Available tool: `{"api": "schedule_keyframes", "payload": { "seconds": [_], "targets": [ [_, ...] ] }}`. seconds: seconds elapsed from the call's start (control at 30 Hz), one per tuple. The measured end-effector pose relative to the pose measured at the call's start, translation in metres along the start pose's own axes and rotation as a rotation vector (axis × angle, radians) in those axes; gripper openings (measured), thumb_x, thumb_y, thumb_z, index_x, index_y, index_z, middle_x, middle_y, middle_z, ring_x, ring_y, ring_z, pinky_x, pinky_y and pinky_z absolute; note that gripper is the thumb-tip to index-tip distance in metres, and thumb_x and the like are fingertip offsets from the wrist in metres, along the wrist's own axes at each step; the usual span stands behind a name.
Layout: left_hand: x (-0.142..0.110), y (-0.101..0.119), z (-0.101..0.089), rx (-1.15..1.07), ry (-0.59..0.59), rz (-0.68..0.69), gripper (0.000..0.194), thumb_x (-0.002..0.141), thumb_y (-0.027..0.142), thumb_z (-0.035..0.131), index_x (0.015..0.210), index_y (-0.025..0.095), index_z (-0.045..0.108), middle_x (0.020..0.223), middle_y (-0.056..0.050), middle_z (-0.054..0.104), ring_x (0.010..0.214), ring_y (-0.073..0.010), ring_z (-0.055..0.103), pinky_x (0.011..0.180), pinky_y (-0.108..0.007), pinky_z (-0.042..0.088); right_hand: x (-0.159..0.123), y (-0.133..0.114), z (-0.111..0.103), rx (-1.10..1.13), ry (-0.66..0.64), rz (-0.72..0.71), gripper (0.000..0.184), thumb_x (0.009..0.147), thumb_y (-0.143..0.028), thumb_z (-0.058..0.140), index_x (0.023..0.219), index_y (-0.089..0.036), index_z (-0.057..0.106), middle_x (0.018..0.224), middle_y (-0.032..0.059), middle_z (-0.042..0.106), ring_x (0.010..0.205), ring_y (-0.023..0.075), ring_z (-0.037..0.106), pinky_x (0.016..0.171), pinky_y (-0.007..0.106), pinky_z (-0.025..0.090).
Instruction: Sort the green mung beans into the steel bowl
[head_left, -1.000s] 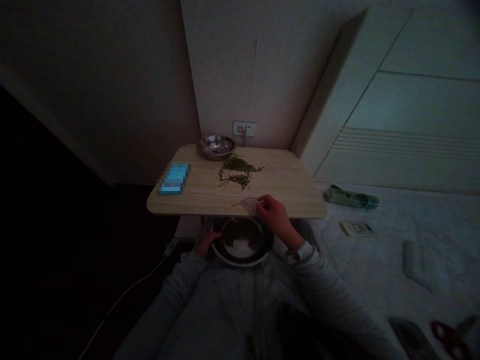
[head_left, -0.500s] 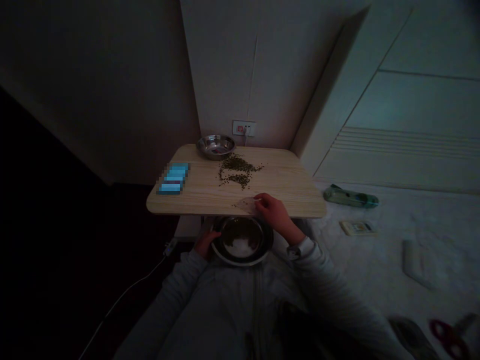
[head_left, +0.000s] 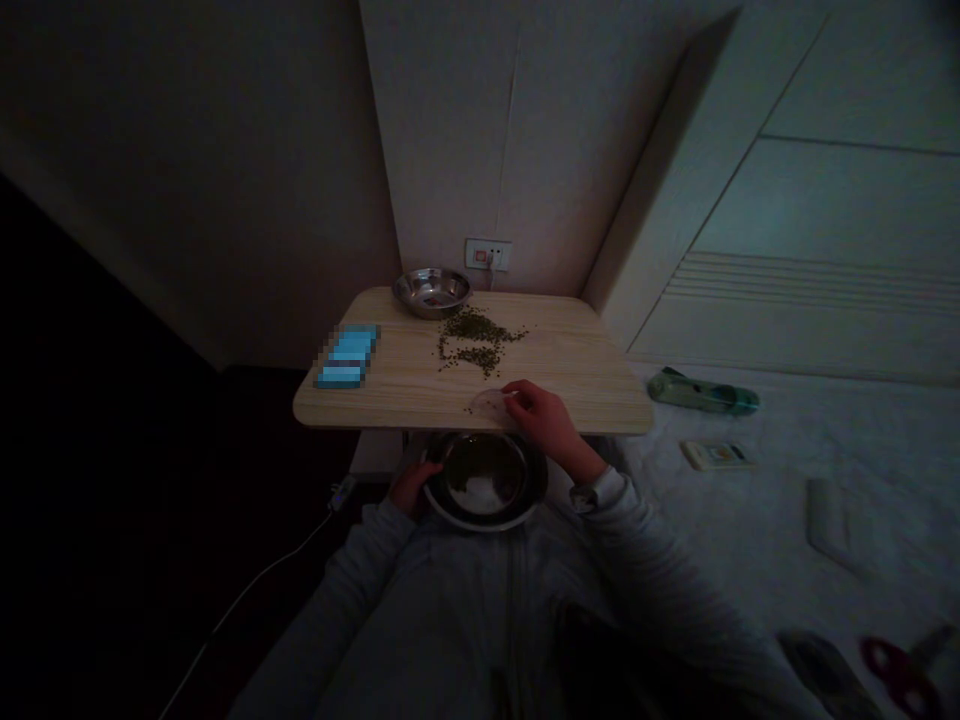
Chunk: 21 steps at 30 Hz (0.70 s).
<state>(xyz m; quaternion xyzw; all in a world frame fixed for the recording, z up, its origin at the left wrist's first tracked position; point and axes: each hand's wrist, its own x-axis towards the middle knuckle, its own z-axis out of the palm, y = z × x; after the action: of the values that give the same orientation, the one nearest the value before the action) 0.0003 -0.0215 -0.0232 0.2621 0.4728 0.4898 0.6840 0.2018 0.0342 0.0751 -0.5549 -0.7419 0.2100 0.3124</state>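
Observation:
A steel bowl (head_left: 484,520) sits at my lap, just below the table's front edge. My left hand (head_left: 411,488) grips its left rim, thumb over the edge. Over the front of the table (head_left: 570,370), my right hand (head_left: 536,412) pinches a thin, clear piece of plastic (head_left: 489,403) that lies close to the wood. A few small grains rest by the plastic. Farther back is a scattered patch of dark green beans or grains (head_left: 476,328). Dim light hides most of what the bowl holds.
A second steel bowl (head_left: 433,292) stands at the table's back left, and a blurred lit phone (head_left: 349,357) lies at the left. A wall socket (head_left: 488,255) holds a plug. Right of the table, a green bottle (head_left: 703,392) and a small box (head_left: 716,456) lie on white bedding.
My right hand has shifted slightly left and away from me, along with the clear plastic. My left hand and the bowl have stayed in place.

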Motion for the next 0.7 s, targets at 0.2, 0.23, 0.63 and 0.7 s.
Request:
{"api": "schedule_keyframes", "payload": {
  "seconds": [0.2, 0.23, 0.63, 0.7],
  "targets": [
    [0.0013, 0.0, 0.001, 0.015, 0.027, -0.002, 0.013, 0.049, 0.026, 0.066, 0.059, 0.018, 0.065, 0.061, -0.004, 0.068, 0.073, -0.0242, 0.062, 0.071, -0.034, 0.044, 0.0027, -0.0012, 0.0004, -0.036, -0.006, -0.011, 0.022, 0.078, -0.026, 0.045, 0.094, -0.018, 0.059, 0.066, 0.0013, 0.062, 0.06, 0.0124, 0.054, 0.055, 0.022, 0.035],
    [0.0011, 0.0002, 0.0018, 0.01, 0.032, -0.006, 0.014, 0.048, 0.026, 0.067, 0.059, 0.018, 0.065, 0.06, -0.004, 0.068, 0.072, -0.024, 0.062, 0.07, -0.034, 0.045, 0.0029, -0.0014, 0.0004, -0.04, -0.009, -0.011, 0.023, 0.079, -0.026, 0.044, 0.094, -0.018, 0.059, 0.066, 0.0014, 0.062, 0.06, 0.0125, 0.054, 0.055, 0.022, 0.035],
    [0.0017, 0.0, -0.0036, 0.064, 0.014, -0.011, 0.014, 0.05, 0.028, 0.067, 0.06, 0.018, 0.065, 0.06, -0.004, 0.068, 0.076, -0.0248, 0.062, 0.072, -0.035, 0.046, 0.0029, 0.0013, 0.0001, -0.039, -0.016, -0.012, 0.023, 0.079, -0.027, 0.044, 0.095, -0.019, 0.059, 0.068, 0.0012, 0.062, 0.06, 0.0128, 0.055, 0.055, 0.022, 0.036],
    [0.0024, -0.0017, -0.0045, 0.046, 0.009, -0.022, 0.016, 0.051, 0.029, 0.066, 0.063, 0.018, 0.066, 0.061, -0.004, 0.068, 0.072, -0.0242, 0.063, 0.07, -0.035, 0.046, 0.0041, 0.0016, 0.0005, -0.039, -0.019, -0.011, 0.023, 0.079, -0.027, 0.044, 0.095, -0.019, 0.059, 0.068, 0.0012, 0.062, 0.061, 0.0129, 0.055, 0.056, 0.022, 0.036]
  ]
}}
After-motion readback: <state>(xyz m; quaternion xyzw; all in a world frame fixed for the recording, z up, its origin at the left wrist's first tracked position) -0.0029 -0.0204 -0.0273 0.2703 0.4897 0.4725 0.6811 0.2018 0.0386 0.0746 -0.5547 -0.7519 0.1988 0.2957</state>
